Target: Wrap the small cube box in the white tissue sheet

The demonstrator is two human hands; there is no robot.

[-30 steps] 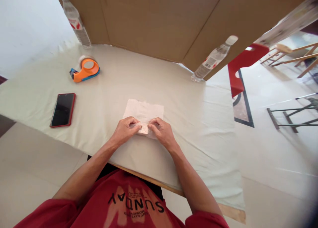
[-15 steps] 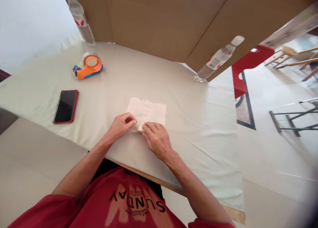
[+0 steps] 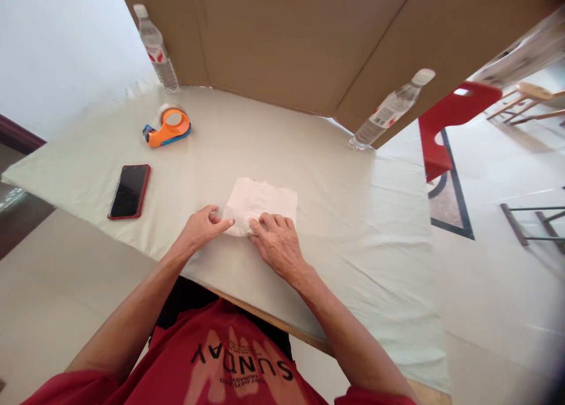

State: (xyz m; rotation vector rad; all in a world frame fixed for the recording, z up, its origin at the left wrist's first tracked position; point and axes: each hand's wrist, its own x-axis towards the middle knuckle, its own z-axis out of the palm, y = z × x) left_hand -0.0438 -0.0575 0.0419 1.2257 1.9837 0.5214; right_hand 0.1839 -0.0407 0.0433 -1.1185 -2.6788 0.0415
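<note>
- Centre frame, the left hand (image 3: 200, 228) touches the paper's (image 3: 265, 198) left corner; pinching or not, I cannot tell.
- Right hand (image 3: 277, 247) lies spread on its lower edge.

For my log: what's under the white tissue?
The tissue lies on the pale tablecloth; right hand covers its near edge, left hand touches its corner. Anything beneath is hidden.
</note>
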